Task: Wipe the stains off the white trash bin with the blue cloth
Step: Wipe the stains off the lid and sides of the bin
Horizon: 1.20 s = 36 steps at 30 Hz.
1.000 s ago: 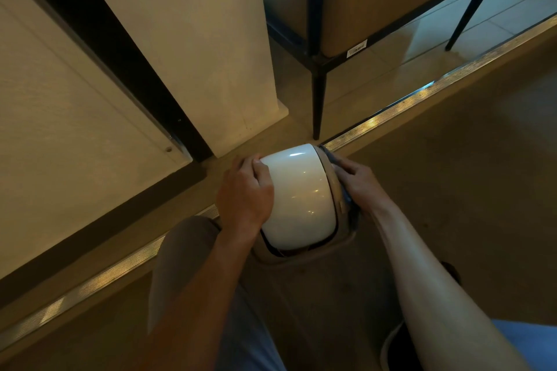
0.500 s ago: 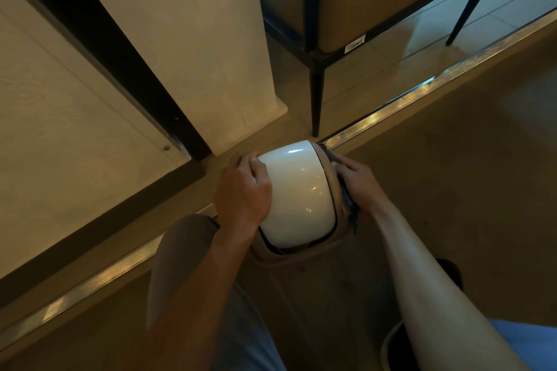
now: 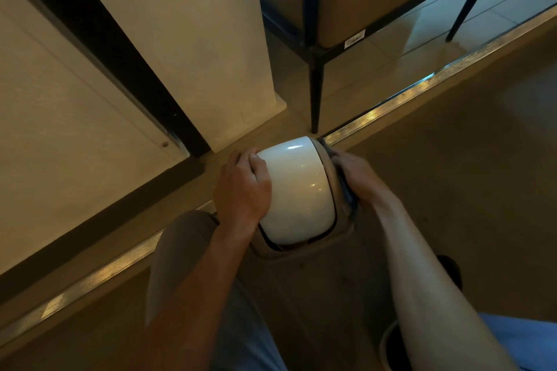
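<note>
Beige floor under white trash bin (image 3: 297, 190), left hand (image 3: 242, 190) gripping it, right hand (image 3: 358, 178) clasping blue cloth (image 3: 349, 196).

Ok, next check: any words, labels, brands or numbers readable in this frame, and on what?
White sticker on the dark-framed furniture above the trash bin: it carries dark print, too small and blurred to read.
Trash bin, blue cloth, floor strip: no text visible.
Nothing legible anywhere.
</note>
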Available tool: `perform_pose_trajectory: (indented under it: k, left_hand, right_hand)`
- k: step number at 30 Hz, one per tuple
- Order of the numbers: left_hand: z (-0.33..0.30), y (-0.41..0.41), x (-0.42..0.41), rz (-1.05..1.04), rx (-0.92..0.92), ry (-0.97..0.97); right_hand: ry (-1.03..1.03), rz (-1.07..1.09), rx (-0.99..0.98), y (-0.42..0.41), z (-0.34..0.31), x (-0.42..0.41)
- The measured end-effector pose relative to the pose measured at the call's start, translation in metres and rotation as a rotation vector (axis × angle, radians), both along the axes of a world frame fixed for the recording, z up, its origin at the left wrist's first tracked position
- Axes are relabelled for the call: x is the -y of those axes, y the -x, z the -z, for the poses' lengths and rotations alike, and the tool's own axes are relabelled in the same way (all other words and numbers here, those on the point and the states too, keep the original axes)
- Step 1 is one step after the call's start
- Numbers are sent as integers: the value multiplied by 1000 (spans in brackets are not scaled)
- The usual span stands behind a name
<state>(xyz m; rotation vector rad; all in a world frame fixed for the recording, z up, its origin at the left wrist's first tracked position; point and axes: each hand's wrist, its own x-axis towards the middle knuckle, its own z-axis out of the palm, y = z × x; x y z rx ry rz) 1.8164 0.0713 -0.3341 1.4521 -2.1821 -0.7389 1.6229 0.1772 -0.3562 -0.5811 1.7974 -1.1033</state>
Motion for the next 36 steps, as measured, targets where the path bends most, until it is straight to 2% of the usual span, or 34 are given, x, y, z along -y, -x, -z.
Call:
perform_pose_trajectory:
  k: [3,6,14,21,29,36]
  left_hand:
    - [1,1,0,-5,-4,11]
    - [2,3,2,-26,-18,13]
    - [4,3,1,-44,-9,10]
    - [3,4,-2,-50,-25,-1]
    - [7,4,-2,-91,-45,39]
    - [11,1,0,-42,-45,50]
  right_hand:
    - [-53,-82,-15,13,-6,34]
    - [-33,-96,-8,11,-6,32]
    - [81,262,120,-43,11,-62]
    - [70,151,65,-18,2,-25]
    - [125,529,128,-89,23,-87]
    - [67,643,99,-84,19,-73]
